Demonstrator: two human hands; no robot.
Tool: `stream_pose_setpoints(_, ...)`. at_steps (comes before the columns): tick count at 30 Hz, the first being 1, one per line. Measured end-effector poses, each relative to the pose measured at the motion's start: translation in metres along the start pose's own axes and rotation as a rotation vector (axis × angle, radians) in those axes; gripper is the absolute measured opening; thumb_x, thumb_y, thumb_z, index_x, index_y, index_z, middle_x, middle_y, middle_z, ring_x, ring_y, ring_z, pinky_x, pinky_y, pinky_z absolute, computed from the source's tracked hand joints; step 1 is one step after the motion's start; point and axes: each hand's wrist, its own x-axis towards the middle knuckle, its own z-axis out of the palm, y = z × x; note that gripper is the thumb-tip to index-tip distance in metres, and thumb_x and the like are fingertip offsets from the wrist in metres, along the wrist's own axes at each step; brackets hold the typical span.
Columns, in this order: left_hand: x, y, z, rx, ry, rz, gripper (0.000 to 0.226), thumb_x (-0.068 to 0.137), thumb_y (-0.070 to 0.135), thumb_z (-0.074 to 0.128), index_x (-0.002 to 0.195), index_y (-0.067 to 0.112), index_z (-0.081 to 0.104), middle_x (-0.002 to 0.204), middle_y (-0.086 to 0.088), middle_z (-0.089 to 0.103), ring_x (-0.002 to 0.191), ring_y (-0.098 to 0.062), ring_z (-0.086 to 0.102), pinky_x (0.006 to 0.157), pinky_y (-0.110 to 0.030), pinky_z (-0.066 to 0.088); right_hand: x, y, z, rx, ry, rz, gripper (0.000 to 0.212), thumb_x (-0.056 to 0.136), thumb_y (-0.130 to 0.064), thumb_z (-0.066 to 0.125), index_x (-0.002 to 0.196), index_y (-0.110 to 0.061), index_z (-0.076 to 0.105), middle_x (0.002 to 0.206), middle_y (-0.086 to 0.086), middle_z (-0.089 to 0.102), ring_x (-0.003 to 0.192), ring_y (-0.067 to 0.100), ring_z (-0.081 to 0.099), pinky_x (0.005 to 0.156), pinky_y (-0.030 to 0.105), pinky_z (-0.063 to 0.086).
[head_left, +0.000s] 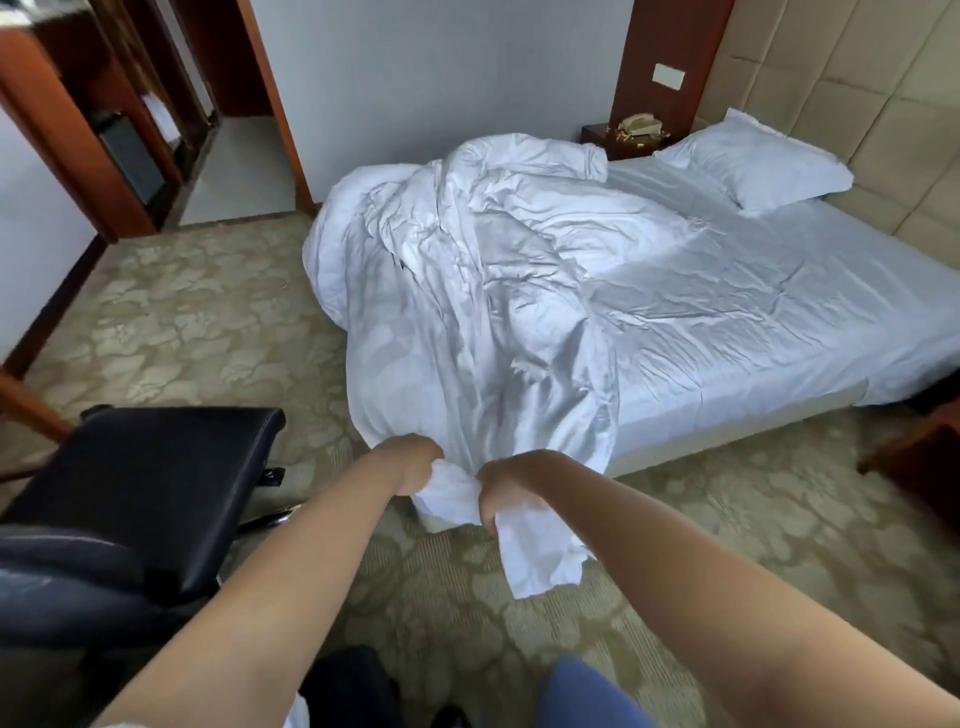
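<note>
A crumpled white duvet cover (483, 291) lies heaped across the near left part of a bed (769, 291) and trails off its foot corner toward me. My left hand (415, 462) grips a bunched edge of the cover just off the bed corner. Close beside it, my right hand (498, 493) grips the same edge, and a loose flap of cloth (540, 551) hangs below it over the carpet. Both arms reach forward from the bottom of the view. A white pillow (753, 166) lies at the head of the bed.
A black padded chair (145, 483) stands close on my left. Patterned carpet (182, 322) covers the floor. A nightstand with a telephone (641, 124) stands behind the bed by a padded headboard wall (852, 93). A doorway (234, 171) opens at the back left; dark wooden furniture (924, 467) is at the right edge.
</note>
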Motion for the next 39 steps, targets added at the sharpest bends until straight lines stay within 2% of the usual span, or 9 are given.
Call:
stream_pose_setpoints(3,-0.003,0.006,0.01,0.072,-0.039,-0.013,0.045,0.095,0.004,0.037,0.138,0.014,0.045,0.139,-0.004,0.046,0.121,-0.024,0.048,0.095,-0.028,0.04,-0.004,0.018,0.004,0.035,0.043,-0.048,0.067,0.083,-0.03,0.069,0.141,-0.011,0.041,0.129,0.005,0.051,0.117,0.028,0.054,0.083,0.03,0.048)
stream_pose_setpoints(5,-0.002,0.017,0.017,0.106,-0.083,-0.013,0.037,0.091,-0.001,0.038,0.12,0.012,0.058,0.118,-0.006,0.056,0.099,-0.022,0.055,0.08,-0.028,0.044,-0.01,0.036,-0.001,0.011,0.09,-0.063,0.06,0.087,-0.029,0.066,0.14,-0.012,0.045,0.139,0.005,0.048,0.123,0.026,0.05,0.085,0.03,0.047)
stream_pose_setpoints(7,0.003,0.032,0.018,0.151,-0.084,-0.067,0.03,0.086,-0.004,0.04,0.098,0.014,0.06,0.092,-0.006,0.052,0.074,-0.018,0.047,0.066,-0.027,0.039,-0.014,0.06,-0.008,-0.018,0.182,-0.059,0.06,0.088,-0.029,0.064,0.142,-0.014,0.043,0.142,0.005,0.046,0.127,0.025,0.048,0.095,0.03,0.043)
stream_pose_setpoints(8,0.006,0.04,0.015,0.173,-0.084,-0.094,0.029,0.086,-0.005,0.04,0.097,0.012,0.061,0.092,-0.006,0.051,0.074,-0.018,0.046,0.067,-0.027,0.039,-0.015,0.075,-0.012,-0.018,0.215,-0.051,0.063,0.089,-0.03,0.063,0.145,-0.017,0.039,0.145,0.004,0.043,0.13,0.024,0.044,0.1,0.031,0.04)
stream_pose_setpoints(10,0.016,0.062,0.006,0.199,-0.094,-0.108,0.035,0.091,-0.003,0.04,0.116,0.01,0.061,0.113,-0.008,0.055,0.094,-0.021,0.054,0.077,-0.029,0.043,-0.016,0.105,-0.019,-0.021,0.258,-0.028,0.067,0.089,-0.031,0.061,0.148,-0.024,0.03,0.15,0.003,0.035,0.134,0.024,0.039,0.102,0.034,0.038)
stream_pose_setpoints(12,0.026,0.088,-0.003,0.202,-0.08,-0.107,0.04,0.092,-0.001,0.04,0.126,0.012,0.057,0.129,-0.007,0.052,0.11,-0.024,0.055,0.082,-0.029,0.043,-0.015,0.134,-0.026,-0.032,0.269,-0.009,0.07,0.09,-0.03,0.06,0.15,-0.028,0.025,0.152,0.003,0.032,0.133,0.025,0.04,0.102,0.035,0.04)
stream_pose_setpoints(19,0.07,0.144,-0.023,0.21,-0.054,-0.07,0.046,0.091,0.002,0.038,0.132,0.017,0.051,0.137,-0.003,0.047,0.122,-0.024,0.05,0.089,-0.03,0.043,0.012,0.186,-0.051,-0.102,0.318,0.004,0.077,0.088,-0.022,0.059,0.152,-0.027,0.016,0.154,0.002,0.028,0.136,0.025,0.037,0.102,0.038,0.042)
stream_pose_setpoints(31,0.18,0.094,-0.102,0.169,0.011,0.027,0.054,0.095,0.01,0.036,0.146,0.027,0.032,0.149,0.002,0.033,0.136,-0.021,0.035,0.105,-0.033,0.036,0.078,0.19,-0.15,-0.15,0.501,0.079,0.075,0.086,-0.023,0.057,0.15,-0.027,0.018,0.149,0.0,0.031,0.136,0.022,0.032,0.102,0.04,0.041)
stream_pose_setpoints(39,0.27,0.119,-0.136,0.223,-0.059,0.106,0.053,0.097,0.016,0.04,0.148,0.023,0.028,0.146,-0.001,0.034,0.134,-0.023,0.038,0.105,-0.037,0.039,0.118,0.24,-0.198,-0.102,0.464,0.118,0.074,0.086,-0.021,0.055,0.15,-0.027,0.019,0.151,0.002,0.028,0.138,0.022,0.029,0.104,0.039,0.039)
